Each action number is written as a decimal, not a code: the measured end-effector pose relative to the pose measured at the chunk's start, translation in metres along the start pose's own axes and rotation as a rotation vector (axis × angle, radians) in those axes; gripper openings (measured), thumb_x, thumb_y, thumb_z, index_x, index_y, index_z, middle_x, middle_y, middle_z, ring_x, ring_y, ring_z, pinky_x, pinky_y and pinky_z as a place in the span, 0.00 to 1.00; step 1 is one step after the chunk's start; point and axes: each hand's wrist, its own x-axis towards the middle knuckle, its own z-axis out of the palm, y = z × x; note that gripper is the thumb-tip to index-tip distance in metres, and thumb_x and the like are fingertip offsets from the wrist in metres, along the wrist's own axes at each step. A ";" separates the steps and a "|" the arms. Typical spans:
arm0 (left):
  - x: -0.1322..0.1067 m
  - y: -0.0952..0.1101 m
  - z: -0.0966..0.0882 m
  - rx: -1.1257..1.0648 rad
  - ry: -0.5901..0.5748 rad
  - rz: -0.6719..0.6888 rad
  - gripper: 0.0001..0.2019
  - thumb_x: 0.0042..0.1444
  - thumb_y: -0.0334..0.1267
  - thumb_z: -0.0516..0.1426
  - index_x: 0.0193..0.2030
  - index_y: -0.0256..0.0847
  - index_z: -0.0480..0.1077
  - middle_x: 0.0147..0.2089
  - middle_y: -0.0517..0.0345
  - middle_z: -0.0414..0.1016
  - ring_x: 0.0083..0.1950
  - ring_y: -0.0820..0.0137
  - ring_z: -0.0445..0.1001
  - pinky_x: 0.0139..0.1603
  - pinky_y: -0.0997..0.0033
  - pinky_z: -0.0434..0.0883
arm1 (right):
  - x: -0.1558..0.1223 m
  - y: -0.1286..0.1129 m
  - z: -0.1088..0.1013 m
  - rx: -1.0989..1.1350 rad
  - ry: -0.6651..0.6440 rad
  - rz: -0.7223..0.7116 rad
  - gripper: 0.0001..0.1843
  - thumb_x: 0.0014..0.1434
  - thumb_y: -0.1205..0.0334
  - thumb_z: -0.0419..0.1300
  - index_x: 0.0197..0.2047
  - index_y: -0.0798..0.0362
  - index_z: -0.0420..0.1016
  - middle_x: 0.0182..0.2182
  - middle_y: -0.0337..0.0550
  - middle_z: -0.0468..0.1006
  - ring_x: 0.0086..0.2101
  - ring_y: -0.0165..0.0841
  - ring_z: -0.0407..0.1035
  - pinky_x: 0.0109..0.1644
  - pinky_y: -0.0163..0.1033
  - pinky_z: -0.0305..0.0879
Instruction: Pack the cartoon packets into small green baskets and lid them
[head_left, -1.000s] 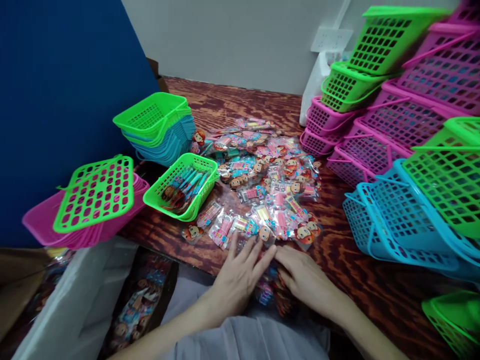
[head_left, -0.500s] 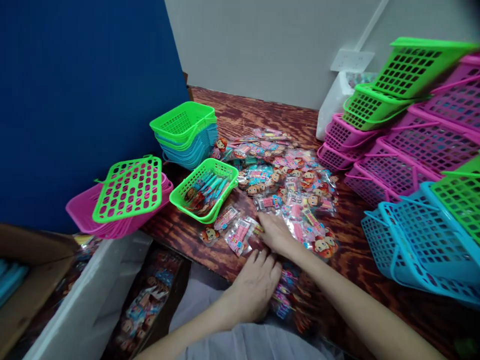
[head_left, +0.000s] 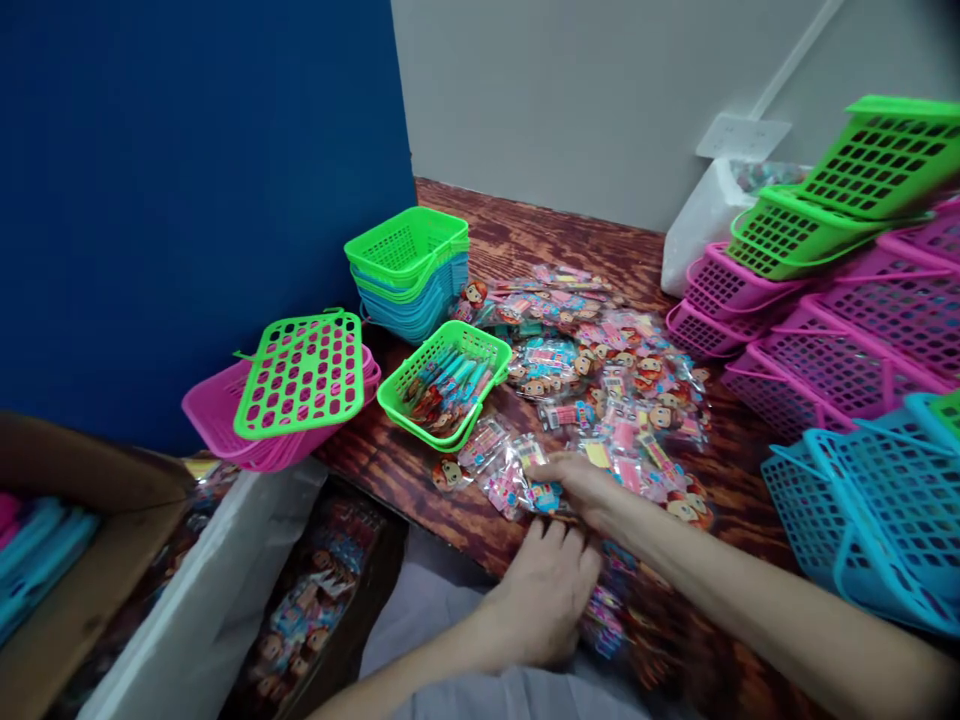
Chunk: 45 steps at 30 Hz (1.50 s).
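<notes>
Near the table's front edge, my left hand [head_left: 551,592] is closed, its fingers curled down; what they hold, if anything, is hidden. Just beyond it, my right hand [head_left: 589,488] is closed with thumb and fingers at a clear packet [head_left: 543,496] showing yellow and blue. Several similar cartoon-doll packets [head_left: 481,444] lie to the left of its fingertips. A larger pile of packets [head_left: 622,350] spreads out beyond my right hand. Beside my left hand, a bunch of colourful packaged items [head_left: 606,620] lies partly under my right forearm. A green basket [head_left: 442,440] holds long packets on the table.
Nested green and blue baskets [head_left: 409,270] stand at the back left. A green lattice lid or basket [head_left: 304,375] lies over pink baskets [head_left: 214,410]. Filled pink baskets [head_left: 810,350] and blue baskets [head_left: 862,500] are stacked at right. Below left is a white foam box [head_left: 217,600].
The view has swung left, shifting the scene rightward. My right hand has moved slightly nearer to me, onto the yellow-and-blue packet. My left hand stays at the table edge.
</notes>
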 end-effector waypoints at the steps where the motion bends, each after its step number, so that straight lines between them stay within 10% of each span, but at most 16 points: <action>1: 0.000 0.000 0.000 0.006 0.004 0.003 0.33 0.58 0.39 0.53 0.68 0.28 0.51 0.65 0.36 0.61 0.64 0.50 0.60 0.64 0.49 0.60 | 0.004 0.000 0.007 -0.050 0.040 0.009 0.10 0.47 0.58 0.65 0.21 0.51 0.68 0.18 0.39 0.70 0.24 0.35 0.68 0.29 0.40 0.66; 7: -0.003 0.000 0.005 0.095 0.070 0.051 0.36 0.61 0.38 0.50 0.72 0.26 0.43 0.74 0.38 0.49 0.74 0.50 0.47 0.69 0.50 0.56 | 0.016 -0.015 0.044 -0.352 0.264 -0.012 0.08 0.42 0.71 0.66 0.20 0.53 0.70 0.40 0.49 0.74 0.48 0.47 0.66 0.49 0.47 0.64; 13: -0.005 -0.002 0.008 0.138 0.040 0.068 0.33 0.62 0.37 0.48 0.71 0.23 0.48 0.71 0.38 0.56 0.74 0.50 0.48 0.71 0.53 0.57 | 0.009 -0.028 0.065 -0.785 0.261 -0.038 0.05 0.55 0.60 0.64 0.35 0.51 0.79 0.60 0.50 0.65 0.57 0.49 0.57 0.54 0.51 0.58; 23: -0.006 -0.006 0.019 -0.010 0.073 0.121 0.29 0.62 0.36 0.47 0.69 0.26 0.54 0.70 0.39 0.60 0.72 0.53 0.55 0.72 0.53 0.55 | 0.005 -0.010 0.064 -0.878 0.280 -0.059 0.08 0.56 0.69 0.61 0.38 0.49 0.78 0.44 0.43 0.67 0.37 0.31 0.66 0.38 0.35 0.56; 34: -0.006 -0.005 0.008 -0.023 0.129 0.038 0.38 0.50 0.38 0.58 0.67 0.26 0.54 0.65 0.34 0.62 0.66 0.45 0.59 0.72 0.41 0.47 | 0.039 -0.037 0.016 -0.893 0.453 0.037 0.07 0.56 0.65 0.62 0.39 0.57 0.78 0.36 0.47 0.77 0.38 0.38 0.71 0.36 0.36 0.59; 39: -0.007 -0.006 0.017 -0.046 0.120 0.085 0.36 0.56 0.37 0.54 0.70 0.28 0.51 0.70 0.36 0.57 0.70 0.48 0.56 0.72 0.47 0.51 | 0.009 -0.038 0.044 -0.925 0.368 -0.161 0.06 0.60 0.64 0.58 0.40 0.53 0.75 0.42 0.45 0.78 0.45 0.38 0.69 0.44 0.37 0.61; 45: -0.006 -0.002 0.021 -0.007 -0.066 0.040 0.26 0.63 0.37 0.48 0.65 0.25 0.62 0.65 0.40 0.67 0.64 0.54 0.66 0.68 0.62 0.60 | -0.009 -0.031 0.075 -1.248 -0.209 -0.756 0.16 0.54 0.72 0.58 0.47 0.53 0.74 0.54 0.49 0.75 0.53 0.42 0.63 0.51 0.44 0.59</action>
